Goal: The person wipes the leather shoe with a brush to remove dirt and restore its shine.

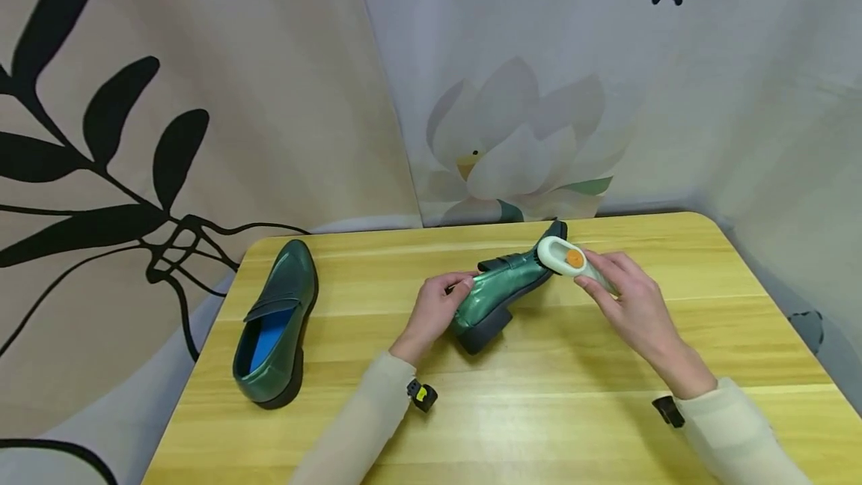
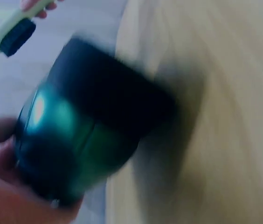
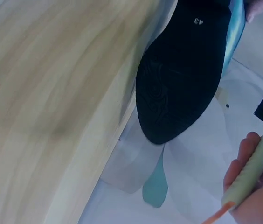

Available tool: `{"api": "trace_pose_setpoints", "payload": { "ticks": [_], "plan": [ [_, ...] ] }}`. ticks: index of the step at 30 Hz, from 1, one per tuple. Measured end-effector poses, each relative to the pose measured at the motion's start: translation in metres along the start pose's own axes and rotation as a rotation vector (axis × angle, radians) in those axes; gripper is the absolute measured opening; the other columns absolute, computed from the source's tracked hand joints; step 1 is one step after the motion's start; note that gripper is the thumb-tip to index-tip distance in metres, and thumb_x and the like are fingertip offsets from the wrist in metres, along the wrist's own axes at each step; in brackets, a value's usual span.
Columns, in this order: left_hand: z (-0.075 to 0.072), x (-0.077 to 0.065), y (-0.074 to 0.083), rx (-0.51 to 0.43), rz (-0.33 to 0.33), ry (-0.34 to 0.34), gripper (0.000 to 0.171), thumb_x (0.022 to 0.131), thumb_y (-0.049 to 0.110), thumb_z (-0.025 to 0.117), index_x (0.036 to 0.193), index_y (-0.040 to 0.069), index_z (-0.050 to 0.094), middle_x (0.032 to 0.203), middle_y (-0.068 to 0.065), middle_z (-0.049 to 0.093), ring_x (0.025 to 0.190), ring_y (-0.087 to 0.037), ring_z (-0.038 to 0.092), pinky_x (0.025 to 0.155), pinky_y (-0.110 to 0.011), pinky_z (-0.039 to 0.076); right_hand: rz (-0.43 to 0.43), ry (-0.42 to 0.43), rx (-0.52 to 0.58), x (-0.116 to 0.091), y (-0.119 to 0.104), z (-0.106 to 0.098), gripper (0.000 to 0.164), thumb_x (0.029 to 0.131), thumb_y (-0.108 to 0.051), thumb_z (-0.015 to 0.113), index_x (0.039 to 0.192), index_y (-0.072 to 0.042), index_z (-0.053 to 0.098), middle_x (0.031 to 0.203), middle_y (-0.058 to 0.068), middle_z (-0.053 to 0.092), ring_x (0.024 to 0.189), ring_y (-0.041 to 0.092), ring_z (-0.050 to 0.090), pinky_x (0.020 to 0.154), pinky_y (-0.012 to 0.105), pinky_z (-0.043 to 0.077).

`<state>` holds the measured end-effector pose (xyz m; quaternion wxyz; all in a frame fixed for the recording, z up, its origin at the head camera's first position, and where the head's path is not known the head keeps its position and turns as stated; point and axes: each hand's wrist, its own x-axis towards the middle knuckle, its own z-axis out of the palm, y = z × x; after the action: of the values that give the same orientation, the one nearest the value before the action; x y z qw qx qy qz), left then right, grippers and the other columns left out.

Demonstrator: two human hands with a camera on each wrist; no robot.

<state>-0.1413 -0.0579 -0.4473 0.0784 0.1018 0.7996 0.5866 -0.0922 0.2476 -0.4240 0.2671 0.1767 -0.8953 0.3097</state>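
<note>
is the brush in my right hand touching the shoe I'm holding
Apart. The right wrist view shows it: a strip of backdrop separates the brush from the held shoe.

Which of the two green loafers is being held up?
The glossy green loafer on the head view's right: the left grip holds its heel end. The other green loafer, blue insole showing, stands unheld on the yellow wooden table.

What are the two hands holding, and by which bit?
The left hand holds a green shoe by its back part, near the opening; the right hand holds a brush by its handle.
</note>
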Motion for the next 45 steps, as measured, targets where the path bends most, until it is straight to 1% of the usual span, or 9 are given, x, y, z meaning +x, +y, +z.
{"api": "trace_pose_setpoints", "payload": {
  "ticks": [5, 11, 16, 22, 27, 34, 37, 41, 45],
  "plan": [
    [-0.013, 0.001, -0.003, 0.066, 0.017, -0.137, 0.035, 0.109, 0.025, 0.055, 0.13, 0.002, 0.072, 0.134, -0.012, 0.068, 0.132, -0.029, 0.058, 0.112, -0.047, 0.043, -0.082, -0.027, 0.004, -0.003, -0.01, 0.015, 0.042, 0.097, -0.017, 0.075, 0.135, -0.002, 0.067, 0.107, 0.008, 0.067, 0.082, 0.017, 0.059, 0.067, 0.035, 0.049],
    [-0.018, 0.003, -0.014, -0.045, -0.012, -0.155, 0.032, 0.108, 0.019, 0.057, 0.126, -0.002, 0.073, 0.137, -0.014, 0.065, 0.137, -0.031, 0.054, 0.117, -0.046, 0.036, -0.275, -0.092, -0.008, -0.008, -0.033, 0.047, 0.058, 0.106, -0.051, 0.048, 0.131, -0.003, 0.07, 0.104, 0.006, 0.067, 0.085, 0.019, 0.061, 0.069, 0.039, 0.053],
    [-0.019, 0.003, -0.017, -0.093, -0.004, -0.19, 0.032, 0.109, 0.016, 0.054, 0.129, -0.003, 0.07, 0.139, -0.015, 0.064, 0.14, -0.03, 0.051, 0.119, -0.046, 0.033, -0.341, -0.158, -0.024, -0.009, -0.044, 0.064, 0.052, 0.105, -0.047, 0.055, 0.132, -0.005, 0.07, 0.106, 0.004, 0.067, 0.087, 0.019, 0.062, 0.072, 0.038, 0.054],
    [-0.021, 0.003, -0.014, -0.08, 0.001, -0.218, 0.033, 0.11, 0.016, 0.052, 0.132, -0.002, 0.069, 0.142, -0.011, 0.063, 0.14, -0.028, 0.051, 0.118, -0.046, 0.035, -0.228, -0.1, -0.039, -0.003, -0.033, 0.057, 0.044, 0.094, -0.026, 0.077, 0.131, -0.004, 0.07, 0.102, 0.005, 0.065, 0.081, 0.018, 0.06, 0.067, 0.039, 0.053],
    [-0.022, 0.003, -0.011, -0.107, -0.024, -0.218, 0.032, 0.109, 0.016, 0.053, 0.129, -0.003, 0.07, 0.142, -0.008, 0.064, 0.141, -0.025, 0.049, 0.118, -0.044, 0.034, -0.093, -0.077, -0.084, 0.002, -0.028, 0.048, 0.047, 0.087, -0.015, 0.083, 0.131, -0.003, 0.071, 0.098, 0.006, 0.065, 0.073, 0.018, 0.059, 0.063, 0.041, 0.052],
    [-0.02, 0.001, -0.012, -0.113, 0.009, -0.204, 0.031, 0.108, 0.011, 0.053, 0.129, -0.006, 0.068, 0.143, -0.016, 0.061, 0.142, -0.031, 0.049, 0.119, -0.046, 0.033, -0.237, -0.091, -0.002, -0.003, -0.046, 0.06, 0.044, 0.1, -0.036, 0.07, 0.128, -0.002, 0.072, 0.099, 0.003, 0.065, 0.075, 0.013, 0.06, 0.061, 0.034, 0.053],
    [-0.02, 0.0, -0.013, -0.113, 0.016, -0.201, 0.03, 0.108, 0.009, 0.054, 0.13, -0.007, 0.068, 0.143, -0.018, 0.06, 0.142, -0.032, 0.048, 0.119, -0.046, 0.032, -0.253, -0.088, 0.001, -0.004, -0.049, 0.063, 0.046, 0.101, -0.039, 0.067, 0.128, -0.002, 0.072, 0.099, 0.003, 0.066, 0.075, 0.012, 0.06, 0.061, 0.032, 0.053],
    [-0.022, -0.001, -0.013, -0.088, -0.011, -0.186, 0.032, 0.109, 0.015, 0.054, 0.131, -0.001, 0.07, 0.143, -0.013, 0.062, 0.143, -0.031, 0.047, 0.12, -0.047, 0.031, -0.149, -0.09, -0.05, -0.001, -0.04, 0.056, 0.043, 0.093, -0.025, 0.079, 0.129, -0.003, 0.072, 0.099, 0.005, 0.067, 0.075, 0.016, 0.061, 0.061, 0.037, 0.053],
    [-0.024, 0.0, -0.013, -0.075, -0.034, -0.184, 0.033, 0.109, 0.021, 0.054, 0.132, 0.003, 0.07, 0.143, -0.01, 0.062, 0.143, -0.03, 0.047, 0.12, -0.048, 0.031, -0.033, -0.092, -0.113, 0.003, -0.028, 0.046, 0.044, 0.091, -0.018, 0.08, 0.131, -0.001, 0.071, 0.1, 0.01, 0.068, 0.074, 0.022, 0.064, 0.06, 0.042, 0.052]
  ]
}}
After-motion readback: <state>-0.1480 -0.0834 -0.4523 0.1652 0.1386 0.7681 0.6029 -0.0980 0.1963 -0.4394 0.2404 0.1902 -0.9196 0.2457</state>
